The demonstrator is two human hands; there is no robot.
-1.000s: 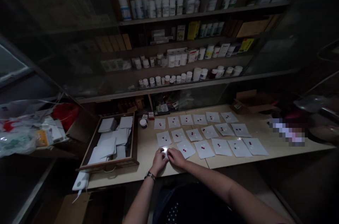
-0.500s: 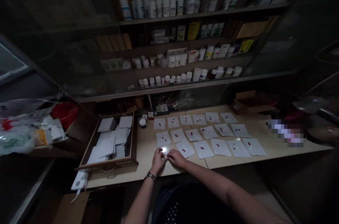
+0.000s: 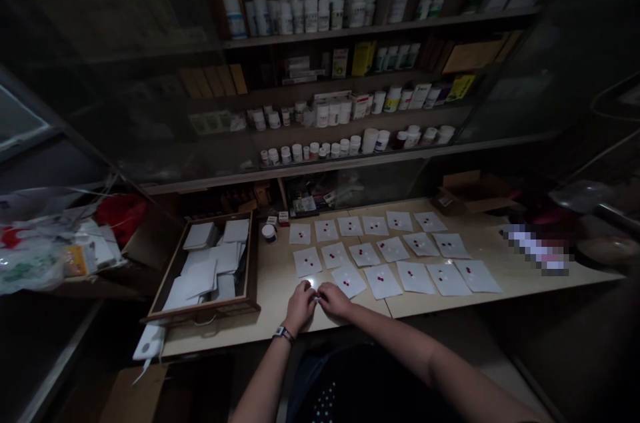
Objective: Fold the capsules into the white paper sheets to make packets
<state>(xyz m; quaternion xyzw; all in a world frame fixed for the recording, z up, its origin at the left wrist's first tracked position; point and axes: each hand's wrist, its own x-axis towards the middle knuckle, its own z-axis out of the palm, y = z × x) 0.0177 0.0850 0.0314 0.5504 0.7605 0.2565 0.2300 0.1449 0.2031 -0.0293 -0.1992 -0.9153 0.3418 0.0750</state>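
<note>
My left hand point(image 3: 301, 306) and my right hand point(image 3: 335, 299) meet low over the table's front edge, fingers pinched around a small folded white paper point(image 3: 317, 299). Most of that paper is hidden by the fingers. To the right and behind lie white paper squares point(image 3: 383, 288) in three rows, bearing small red and white pills point(image 3: 381, 279). The closest square point(image 3: 350, 289) lies just beyond my right hand. A watch or bracelet circles my left wrist.
A wooden drawer box point(image 3: 255, 263) with stacked white papers point(image 3: 226, 256) stands left, beside a small white jar point(image 3: 269, 232). Shelves of medicine bottles point(image 3: 327, 113) rise behind the table point(image 3: 280, 276). An open cardboard box point(image 3: 470, 191) sits back right; plastic bags point(image 3: 30, 263) crowd the far left.
Both hands stay in nearly the same place, with the fingers slightly shifted. A little more of the white paper shows between them. The view has moved slightly.
</note>
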